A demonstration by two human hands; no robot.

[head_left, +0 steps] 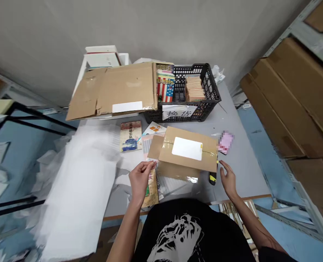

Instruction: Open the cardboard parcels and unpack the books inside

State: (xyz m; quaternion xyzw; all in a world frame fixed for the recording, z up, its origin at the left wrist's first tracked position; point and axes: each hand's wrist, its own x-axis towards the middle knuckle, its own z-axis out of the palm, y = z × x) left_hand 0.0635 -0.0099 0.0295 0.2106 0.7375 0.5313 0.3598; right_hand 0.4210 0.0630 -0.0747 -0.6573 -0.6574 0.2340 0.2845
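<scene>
A brown cardboard box (165, 154) with a white label and shiny tape lies tilted on the table, one end flap open at its left. My left hand (140, 179) is beside that flap, thumb and fingertips pinched together; whether anything is between them I cannot make out. Right of the box, my right hand (229, 180) is open, thumb and fingers apart, holding nothing. Between it and the box lies a black and yellow tool (213, 178), partly hidden by the box. A book (151, 191) lies partly under my left hand.
Behind stands a black plastic crate (209, 85) with books, beside a large flattened carton (123, 85). A book (130, 136) and white packing sheets (82, 182) lie left. A pink blurred phone-like thing (225, 142) is at right. Large cartons (281, 98) fill the right-hand shelf.
</scene>
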